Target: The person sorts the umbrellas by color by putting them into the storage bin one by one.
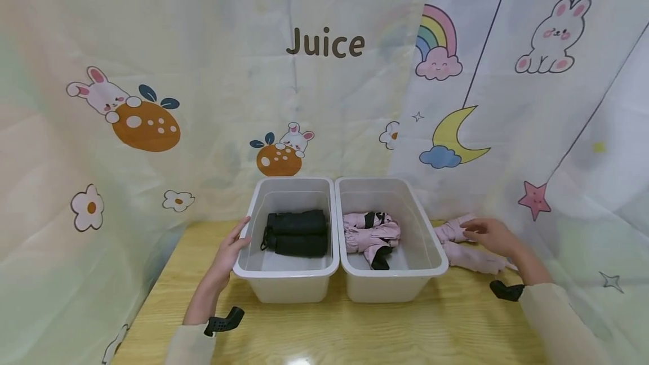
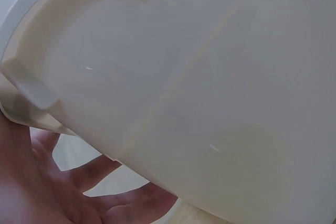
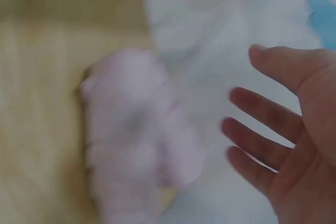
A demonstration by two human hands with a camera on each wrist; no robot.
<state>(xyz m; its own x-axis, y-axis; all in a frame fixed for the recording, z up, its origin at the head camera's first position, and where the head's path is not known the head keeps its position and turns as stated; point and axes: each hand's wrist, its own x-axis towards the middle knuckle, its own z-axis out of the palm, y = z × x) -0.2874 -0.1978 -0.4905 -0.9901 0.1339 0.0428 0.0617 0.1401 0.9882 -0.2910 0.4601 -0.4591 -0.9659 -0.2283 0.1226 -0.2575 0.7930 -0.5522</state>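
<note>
In the head view my left hand (image 1: 225,255) is at the left side of the left white bin (image 1: 286,281), fingertips at its rim. The left wrist view shows its spread fingers (image 2: 131,203) against that bin's outer wall (image 2: 220,93). Two black rolled bundles (image 1: 296,234), one with a cord loop, lie in this bin. My right hand (image 1: 494,236) hovers over pink cloth rolls (image 1: 469,257) right of the right bin. In the blurred right wrist view its fingers are apart, with nothing held, beside the pink cloth (image 3: 131,129).
The right white bin (image 1: 390,283) stands tight beside the left one and holds pink-and-black ruffled cloth bundles (image 1: 372,235). Both rest on a wood-grain table (image 1: 355,331). A printed cloth backdrop (image 1: 228,100) hangs behind and along the sides.
</note>
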